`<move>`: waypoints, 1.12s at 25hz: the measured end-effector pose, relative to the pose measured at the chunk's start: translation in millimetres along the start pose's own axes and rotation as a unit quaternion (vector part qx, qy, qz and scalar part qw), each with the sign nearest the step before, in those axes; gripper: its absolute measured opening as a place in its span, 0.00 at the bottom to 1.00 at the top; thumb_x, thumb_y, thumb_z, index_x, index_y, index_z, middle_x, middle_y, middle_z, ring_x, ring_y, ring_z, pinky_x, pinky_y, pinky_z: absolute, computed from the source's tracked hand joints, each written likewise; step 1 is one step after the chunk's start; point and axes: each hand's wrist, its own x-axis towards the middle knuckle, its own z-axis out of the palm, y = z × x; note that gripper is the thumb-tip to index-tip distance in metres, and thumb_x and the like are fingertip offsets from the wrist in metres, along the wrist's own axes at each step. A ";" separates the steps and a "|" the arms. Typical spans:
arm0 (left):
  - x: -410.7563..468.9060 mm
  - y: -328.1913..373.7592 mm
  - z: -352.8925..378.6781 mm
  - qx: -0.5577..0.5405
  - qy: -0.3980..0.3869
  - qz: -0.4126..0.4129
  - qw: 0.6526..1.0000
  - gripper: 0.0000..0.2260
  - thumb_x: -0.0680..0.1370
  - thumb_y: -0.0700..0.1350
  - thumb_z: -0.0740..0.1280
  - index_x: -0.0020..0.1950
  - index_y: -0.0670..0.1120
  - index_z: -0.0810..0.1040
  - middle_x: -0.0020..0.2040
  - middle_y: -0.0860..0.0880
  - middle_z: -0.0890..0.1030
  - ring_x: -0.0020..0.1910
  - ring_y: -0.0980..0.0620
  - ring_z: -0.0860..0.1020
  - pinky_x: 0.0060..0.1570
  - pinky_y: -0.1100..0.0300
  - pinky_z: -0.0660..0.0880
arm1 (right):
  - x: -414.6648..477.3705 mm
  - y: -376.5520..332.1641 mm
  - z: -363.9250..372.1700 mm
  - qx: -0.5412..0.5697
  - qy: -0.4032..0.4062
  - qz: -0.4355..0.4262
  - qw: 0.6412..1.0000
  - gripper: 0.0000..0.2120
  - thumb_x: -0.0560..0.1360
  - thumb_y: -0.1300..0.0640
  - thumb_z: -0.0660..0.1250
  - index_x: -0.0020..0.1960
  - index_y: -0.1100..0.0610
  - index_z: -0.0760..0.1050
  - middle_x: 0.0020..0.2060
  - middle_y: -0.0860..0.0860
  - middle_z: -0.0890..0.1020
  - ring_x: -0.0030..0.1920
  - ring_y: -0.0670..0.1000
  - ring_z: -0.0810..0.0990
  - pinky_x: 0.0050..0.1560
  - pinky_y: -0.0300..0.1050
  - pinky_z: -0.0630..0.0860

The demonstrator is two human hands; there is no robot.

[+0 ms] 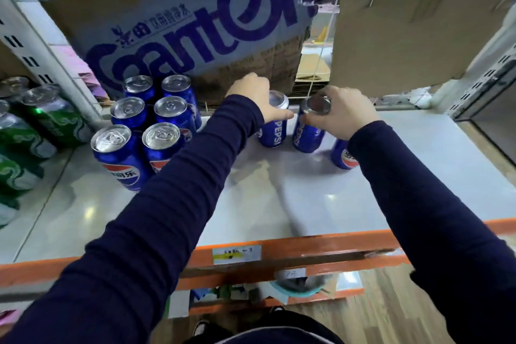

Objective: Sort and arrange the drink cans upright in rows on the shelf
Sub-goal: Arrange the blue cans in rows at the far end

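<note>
A cardboard box (178, 22) is standing at the shelf's (307, 198) rear edge. Six Pepsi cans (170, 109) are standing upright in two rows at the rear-left corner. The left hand (255, 95) is gripping a rear can (272, 131) near the rear edge. The right hand (343, 112) is pinching a neighbouring can (307, 134) by its rim, apparently tilted. A third can (343, 156) is standing just beside it.

My right sleeve (418, 176) hides the top of 1 blue can (343, 158); green cans (55, 123) run off the left edge.
</note>
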 end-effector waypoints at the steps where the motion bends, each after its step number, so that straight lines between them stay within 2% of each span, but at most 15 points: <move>1: 0.9 0.3 -3.5 0.013 0.009 -0.003 1.000 0.33 0.65 0.70 0.68 0.53 0.42 0.77 0.53 0.41 0.77 0.52 0.41 0.76 0.47 0.55 0.71 | 2.4 1.6 -2.8 0.026 -0.014 -0.014 0.999 0.24 0.66 0.43 0.71 0.57 0.56 0.76 0.51 0.56 0.81 0.48 0.58 0.77 0.45 0.45 0.72; 3: -2.2 -2.6 -12.2 0.036 0.015 -0.009 0.999 0.31 0.64 0.69 0.69 0.48 0.42 0.78 0.49 0.42 0.80 0.48 0.41 0.77 0.41 0.56 0.69 | 4.5 5.0 -11.3 0.097 -0.064 -0.065 0.991 0.25 0.64 0.52 0.74 0.60 0.53 0.75 0.51 0.52 0.80 0.49 0.53 0.76 0.47 0.41 0.70; 5: -7.6 -8.7 -19.3 0.049 0.002 -0.034 0.998 0.32 0.63 0.70 0.69 0.48 0.42 0.78 0.46 0.43 0.80 0.46 0.42 0.77 0.39 0.57 0.69 | 4.5 6.3 -20.0 0.132 -0.106 -0.130 0.977 0.27 0.63 0.59 0.74 0.61 0.52 0.75 0.50 0.48 0.79 0.52 0.51 0.77 0.50 0.40 0.70; 7: -16.6 -13.3 -24.5 0.082 -0.027 -0.078 0.993 0.33 0.63 0.73 0.66 0.47 0.43 0.77 0.45 0.45 0.78 0.43 0.43 0.76 0.39 0.56 0.70 | 6.7 5.9 -22.2 0.126 -0.139 -0.179 0.966 0.29 0.64 0.61 0.73 0.64 0.52 0.73 0.53 0.47 0.78 0.54 0.49 0.75 0.53 0.39 0.70; 9: -23.2 -19.1 -26.1 0.104 -0.056 -0.103 0.988 0.35 0.63 0.75 0.63 0.49 0.45 0.75 0.46 0.45 0.77 0.44 0.44 0.75 0.40 0.56 0.71 | 12.1 4.3 -17.6 0.093 -0.165 -0.207 0.960 0.31 0.66 0.59 0.72 0.68 0.53 0.69 0.57 0.49 0.75 0.55 0.49 0.74 0.53 0.39 0.68; 12: -35.9 -26.5 -16.4 -0.017 -0.071 -0.085 0.994 0.41 0.61 0.68 0.73 0.65 0.45 0.70 0.60 0.44 0.73 0.58 0.43 0.72 0.54 0.53 0.71 | 10.6 -1.7 -7.7 0.051 -0.159 -0.194 0.967 0.32 0.66 0.52 0.73 0.66 0.54 0.64 0.56 0.53 0.72 0.53 0.56 0.73 0.49 0.43 0.68; 14: -48.5 -23.3 -1.8 -0.133 -0.019 -0.091 0.987 0.44 0.61 0.57 0.78 0.70 0.45 0.63 0.66 0.43 0.69 0.64 0.43 0.70 0.60 0.54 0.67 | -3.6 -5.4 -2.8 0.053 -0.098 -0.178 0.978 0.30 0.66 0.52 0.73 0.62 0.56 0.65 0.53 0.54 0.71 0.51 0.57 0.73 0.45 0.44 0.67; 17: -64.2 -18.4 26.0 -0.260 0.084 -0.145 0.951 0.42 0.61 0.53 0.80 0.67 0.45 0.63 0.63 0.44 0.73 0.61 0.44 0.72 0.56 0.59 0.67 | -42.2 -1.6 9.2 0.145 -0.029 -0.113 0.983 0.27 0.65 0.49 0.74 0.55 0.57 0.64 0.49 0.53 0.73 0.45 0.55 0.73 0.42 0.45 0.66; 19: -70.9 -19.2 41.6 -0.307 0.100 -0.176 0.930 0.39 0.60 0.50 0.80 0.65 0.45 0.64 0.61 0.45 0.74 0.60 0.45 0.73 0.54 0.60 0.66 | -67.1 3.6 21.5 0.175 -0.063 -0.076 0.980 0.27 0.64 0.46 0.74 0.53 0.54 0.62 0.48 0.53 0.75 0.43 0.54 0.74 0.41 0.45 0.69; 21: -72.2 -20.5 50.8 -0.328 0.090 -0.195 0.920 0.38 0.61 0.47 0.80 0.65 0.43 0.64 0.63 0.44 0.74 0.62 0.45 0.72 0.57 0.60 0.66 | -83.7 8.4 34.4 0.163 -0.122 -0.064 0.977 0.30 0.65 0.45 0.73 0.59 0.54 0.62 0.54 0.54 0.75 0.48 0.51 0.75 0.44 0.42 0.70; 23: -72.1 -21.8 52.9 -0.327 0.075 -0.191 0.923 0.38 0.62 0.46 0.80 0.65 0.43 0.64 0.63 0.44 0.74 0.62 0.45 0.72 0.58 0.59 0.66 | -87.6 7.1 40.0 0.162 -0.141 -0.073 0.974 0.34 0.67 0.45 0.72 0.67 0.54 0.61 0.60 0.54 0.73 0.55 0.51 0.74 0.48 0.38 0.70; 25: -71.1 -25.4 46.4 -0.283 0.060 -0.150 0.945 0.37 0.61 0.46 0.80 0.65 0.44 0.65 0.60 0.45 0.74 0.59 0.45 0.73 0.57 0.58 0.68 | -83.3 4.2 42.3 0.148 -0.136 -0.092 0.975 0.37 0.69 0.41 0.69 0.71 0.54 0.59 0.64 0.54 0.73 0.60 0.52 0.74 0.52 0.40 0.72; 28: -74.2 -31.2 25.6 -0.153 0.030 -0.060 0.986 0.35 0.58 0.47 0.79 0.62 0.49 0.70 0.53 0.49 0.69 0.53 0.46 0.73 0.52 0.55 0.72 | -75.7 3.1 43.4 0.131 -0.145 -0.066 0.979 0.34 0.71 0.38 0.66 0.70 0.55 0.63 0.61 0.54 0.76 0.57 0.54 0.77 0.53 0.45 0.76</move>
